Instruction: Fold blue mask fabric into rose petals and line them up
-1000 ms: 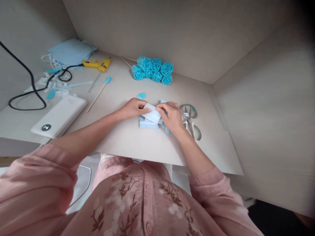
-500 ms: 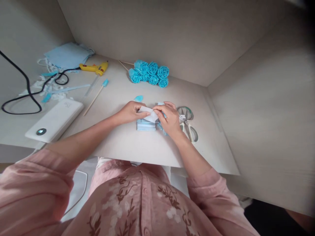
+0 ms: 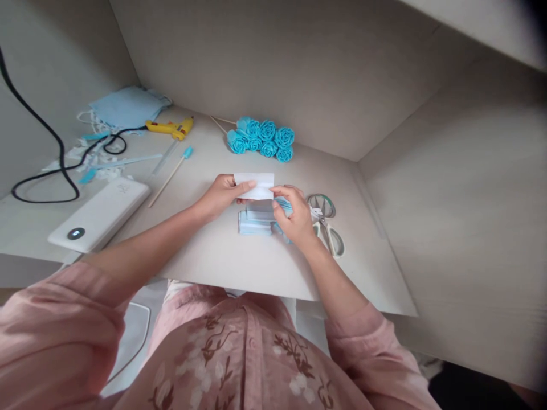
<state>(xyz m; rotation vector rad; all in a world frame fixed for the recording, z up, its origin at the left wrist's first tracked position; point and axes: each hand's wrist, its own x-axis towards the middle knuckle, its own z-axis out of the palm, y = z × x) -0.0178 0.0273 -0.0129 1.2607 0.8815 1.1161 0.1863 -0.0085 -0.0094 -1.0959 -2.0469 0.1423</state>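
My left hand [image 3: 224, 196] is closed on a white rectangular fabric piece [image 3: 264, 181], its thumb lying across the front and its fingers behind. The piece is spread flat and raised above the table. At its right edge is my right hand [image 3: 294, 213], with the index fingertip at the edge and the thumb apart below it. Beneath the hands lies a stack of pale blue and white fabric pieces [image 3: 255, 223]. More blue pieces [image 3: 282, 203] lie partly hidden behind my right hand.
Scissors [image 3: 327, 228] and a tape roll [image 3: 329, 205] lie right. Blue fabric roses [image 3: 267, 139] rest at the back. To the left are a yellow glue gun [image 3: 171, 128], a blue-tipped stick [image 3: 171, 176], a white power bank [image 3: 102, 216], face masks [image 3: 128, 108] and scraps [image 3: 92, 156].
The white piece, folded or tilted between both hands before, is now spread flat and raised. My right thumb has come away from it. The small blue petal behind is now hidden.
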